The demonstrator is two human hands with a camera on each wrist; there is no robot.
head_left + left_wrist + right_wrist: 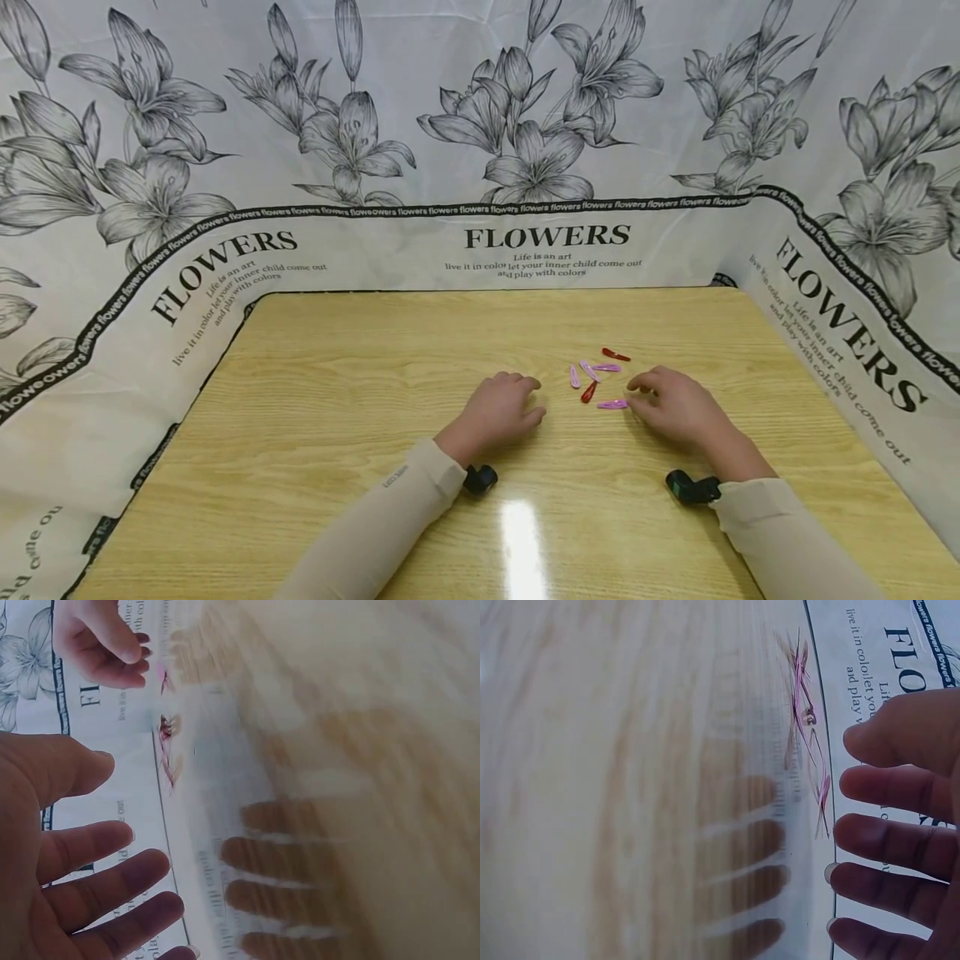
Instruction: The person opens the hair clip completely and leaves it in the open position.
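Several pink snap hair clips (606,367) and two red snap hair clips (589,392) lie in a loose group on the wooden table. My right hand (678,408) is just right of the group, its fingertips close to the end of the nearest pink hair clip (612,404). In the right wrist view its thumb and fingers are spread apart, nothing between them, near the hair clips (801,705). On the group's left side, my left hand (498,412) hovers low with loosely bent, separated fingers and holds nothing. Its wrist view shows the hair clips (166,727) beyond the thumb.
The light wood table (337,400) has a glossy surface that mirrors the hands. White fabric with printed flowers (525,158) stands along its back and sides. Small black wrist cameras (480,480) sit below both wrists.
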